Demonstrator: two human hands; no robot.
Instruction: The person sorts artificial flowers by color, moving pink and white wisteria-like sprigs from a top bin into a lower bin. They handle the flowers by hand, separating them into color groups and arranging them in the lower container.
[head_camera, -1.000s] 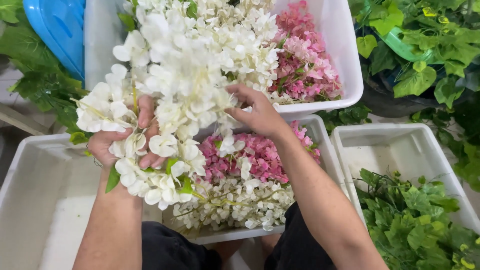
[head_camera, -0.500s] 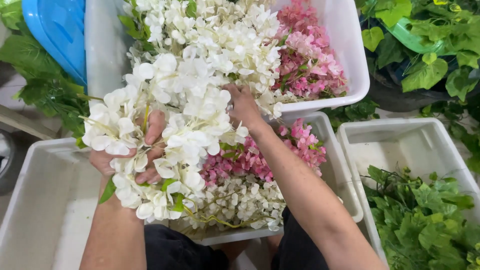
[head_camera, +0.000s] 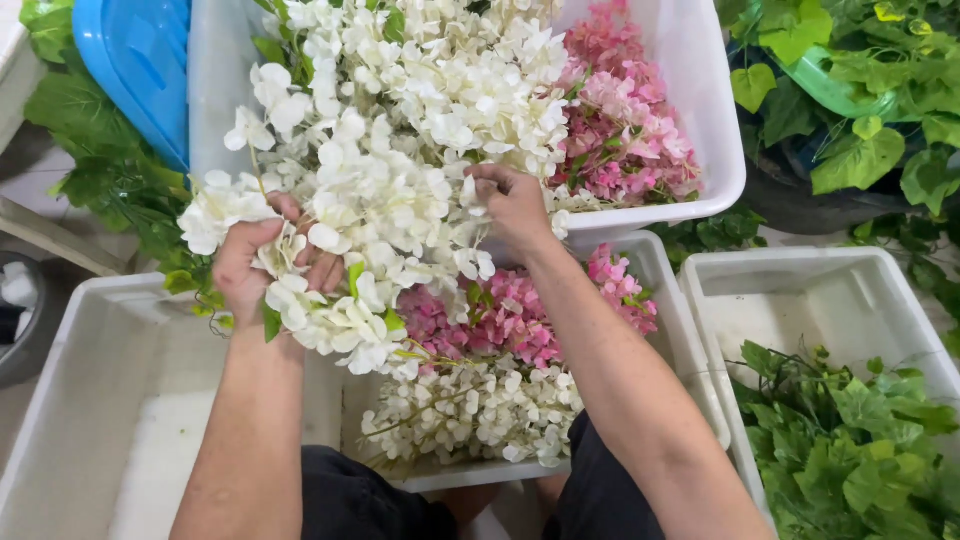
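Observation:
My left hand (head_camera: 262, 262) grips a thick bunch of white artificial flowers (head_camera: 350, 230) over the gap between two bins. My right hand (head_camera: 512, 203) pinches into the same white blooms at the front rim of the far white bin (head_camera: 715, 160), which holds white flowers and pink flowers (head_camera: 622, 130). Below my hands, a nearer white bin (head_camera: 668, 300) holds pink blossoms (head_camera: 500, 320) and small white sprays (head_camera: 480, 410).
A white bin (head_camera: 90, 400) sits at lower left. Another white bin (head_camera: 800, 290) at lower right holds green leaf vines (head_camera: 860, 440). A blue lid (head_camera: 135, 60) and green foliage (head_camera: 90, 150) lie at upper left. More green leaves and a dark pot (head_camera: 850, 100) fill the upper right.
Both hands have lifted toward the far bin with the white flower bunch. My right hand moved from the near bin's pink flowers up to the far bin's rim.

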